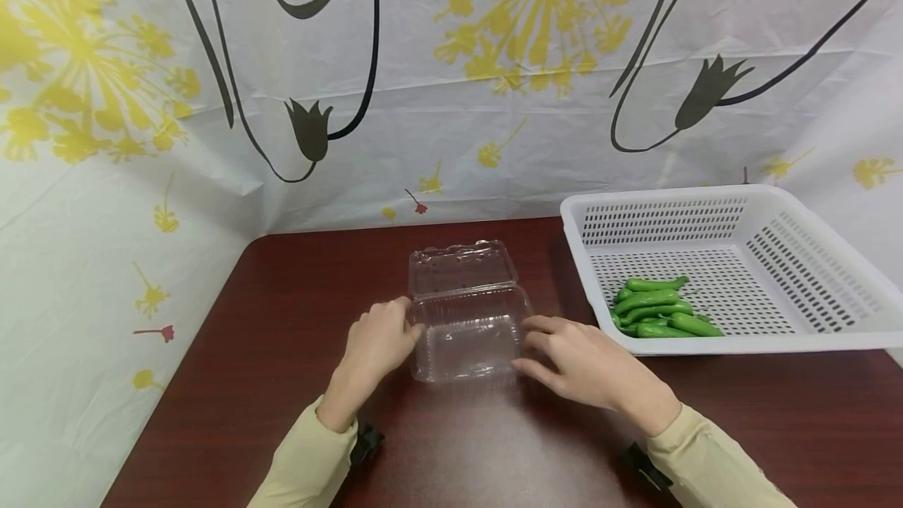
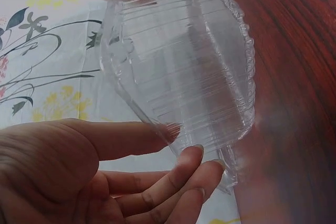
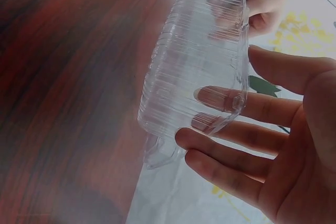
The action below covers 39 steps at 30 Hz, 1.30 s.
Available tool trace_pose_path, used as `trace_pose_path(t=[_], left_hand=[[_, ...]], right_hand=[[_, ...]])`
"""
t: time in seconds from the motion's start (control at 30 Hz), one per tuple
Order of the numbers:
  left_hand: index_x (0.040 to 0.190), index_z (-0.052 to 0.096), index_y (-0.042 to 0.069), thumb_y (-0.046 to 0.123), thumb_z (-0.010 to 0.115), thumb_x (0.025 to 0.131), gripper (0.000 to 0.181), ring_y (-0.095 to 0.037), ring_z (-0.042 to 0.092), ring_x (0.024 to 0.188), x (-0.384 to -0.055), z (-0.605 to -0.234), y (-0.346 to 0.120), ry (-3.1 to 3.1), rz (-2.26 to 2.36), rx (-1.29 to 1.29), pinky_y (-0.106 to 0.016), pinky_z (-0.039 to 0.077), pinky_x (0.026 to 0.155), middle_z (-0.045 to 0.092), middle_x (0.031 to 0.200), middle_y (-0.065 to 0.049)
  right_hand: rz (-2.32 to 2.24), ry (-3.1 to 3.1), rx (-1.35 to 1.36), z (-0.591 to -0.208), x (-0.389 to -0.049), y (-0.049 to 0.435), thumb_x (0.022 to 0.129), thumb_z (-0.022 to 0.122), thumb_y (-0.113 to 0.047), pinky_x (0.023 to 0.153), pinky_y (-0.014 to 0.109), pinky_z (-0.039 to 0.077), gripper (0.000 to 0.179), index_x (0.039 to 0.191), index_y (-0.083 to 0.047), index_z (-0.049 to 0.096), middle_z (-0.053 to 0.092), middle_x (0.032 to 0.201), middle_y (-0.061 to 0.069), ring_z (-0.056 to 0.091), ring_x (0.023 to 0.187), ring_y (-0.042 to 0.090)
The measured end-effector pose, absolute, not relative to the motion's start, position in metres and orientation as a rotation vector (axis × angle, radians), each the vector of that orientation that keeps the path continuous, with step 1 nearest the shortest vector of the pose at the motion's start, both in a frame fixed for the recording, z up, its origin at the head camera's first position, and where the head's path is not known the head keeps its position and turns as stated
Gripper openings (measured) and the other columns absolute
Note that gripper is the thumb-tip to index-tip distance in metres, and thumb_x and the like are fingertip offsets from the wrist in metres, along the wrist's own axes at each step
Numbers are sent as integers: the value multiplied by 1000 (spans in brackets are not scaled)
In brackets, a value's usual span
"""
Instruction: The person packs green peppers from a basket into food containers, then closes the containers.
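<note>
A clear plastic clamshell box (image 1: pixel 467 345) lies with its lid (image 1: pixel 462 269) folded back, away from me. At its left side is my left hand (image 1: pixel 381 339); in the left wrist view the thumb (image 2: pixel 131 139) and curled fingers (image 2: pixel 189 163) pinch the wall near the rim. My right hand (image 1: pixel 585 359) rests against the opposite side. Its fingers (image 3: pixel 262 107) extend along the box wall, fairly straight, two tips showing through the plastic, while the thumb (image 3: pixel 273 66) lies by the rim.
To the right stands a white perforated basket (image 1: pixel 776 198) with several green peppers (image 1: pixel 652 308) in its near left corner. A dark red-brown table (image 1: pixel 296 288) bears everything. Behind it hangs a white patterned sheet (image 1: pixel 409 100).
</note>
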<state>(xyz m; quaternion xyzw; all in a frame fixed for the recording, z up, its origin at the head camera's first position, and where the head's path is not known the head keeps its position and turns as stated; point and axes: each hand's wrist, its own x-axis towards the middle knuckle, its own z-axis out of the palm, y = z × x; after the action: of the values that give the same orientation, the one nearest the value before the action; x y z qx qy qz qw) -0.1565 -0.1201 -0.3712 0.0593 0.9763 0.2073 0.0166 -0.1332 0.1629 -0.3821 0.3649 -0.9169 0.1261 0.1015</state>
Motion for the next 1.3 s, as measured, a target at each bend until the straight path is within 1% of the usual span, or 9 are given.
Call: trace_pose_path(t=[0.07, 0.13, 0.47, 0.67, 0.8, 0.9, 1.0, 1.17, 1.3], left_hand=[[123, 65, -2, 19, 73, 92, 38, -15, 54, 55, -157, -371, -120, 3026, 652, 181, -31, 42, 49, 55, 64, 2], [125, 64, -2, 20, 75, 92, 41, -14, 55, 57, -157, -371, -120, 3021, 655, 177, -31, 43, 50, 56, 64, 3], [128, 62, 0, 25, 78, 91, 47, -13, 59, 61, -157, -372, -119, 3004, 655, 146, -34, 47, 54, 58, 66, 4], [128, 62, 0, 25, 77, 91, 46, -13, 58, 61, -157, -371, -119, 2992, 667, 140, -34, 47, 55, 58, 67, 3], [126, 63, 0, 24, 78, 91, 45, -13, 57, 61, -157, -371, -119, 2998, 669, 150, -34, 47, 55, 58, 66, 3], [127, 63, 0, 24, 78, 91, 46, -13, 57, 60, -158, -371, -119, 2994, 669, 152, -33, 46, 54, 57, 66, 3], [128, 62, 0, 24, 78, 91, 47, -13, 57, 59, -157, -371, -119, 2989, 666, 152, -33, 46, 54, 57, 65, 3], [128, 62, 0, 23, 79, 89, 48, -13, 58, 60, -157, -371, -120, 2992, 665, 167, -35, 48, 55, 57, 65, 4], [128, 62, 0, 23, 80, 89, 49, -12, 58, 61, -157, -371, -120, 2991, 676, 185, -36, 49, 57, 57, 65, 5]], right_hand=[[369, -2712, 1082, -382, -133, 163, 94, 71, -37, 76, 41, 59, 24, 85, -15, 70, 70, 115, 9, 71, 94, 22], [368, -2711, 1090, -382, -134, 163, 93, 72, -36, 76, 41, 59, 23, 86, -14, 71, 70, 114, 9, 72, 93, 23], [368, -2701, 1112, -383, -134, 164, 93, 72, -34, 73, 40, 59, 22, 90, -12, 72, 70, 110, 6, 71, 86, 21], [416, -2648, 1102, -384, -135, 164, 96, 71, -31, 75, 39, 59, 20, 100, -12, 72, 68, 111, 3, 70, 86, 17], [440, -2617, 1043, -387, -136, 163, 96, 70, -26, 76, 40, 59, 22, 109, -8, 71, 65, 116, 10, 70, 86, 20], [449, -2618, 988, -389, -136, 162, 95, 71, -22, 78, 43, 59, 30, 116, -1, 69, 63, 119, 17, 71, 87, 25], [464, -2633, 955, -390, -136, 162, 94, 72, -18, 82, 45, 58, 35, 120, 5, 67, 63, 120, 21, 71, 92, 30], [479, -2650, 954, -390, -137, 162, 92, 74, -13, 87, 47, 57, 39, 122, 11, 65, 65, 119, 26, 70, 101, 35], [473, -2629, 996, -391, -139, 163, 89, 77, -10, 84, 46, 58, 38, 118, 12, 65, 65, 116, 26, 70, 99, 35]])
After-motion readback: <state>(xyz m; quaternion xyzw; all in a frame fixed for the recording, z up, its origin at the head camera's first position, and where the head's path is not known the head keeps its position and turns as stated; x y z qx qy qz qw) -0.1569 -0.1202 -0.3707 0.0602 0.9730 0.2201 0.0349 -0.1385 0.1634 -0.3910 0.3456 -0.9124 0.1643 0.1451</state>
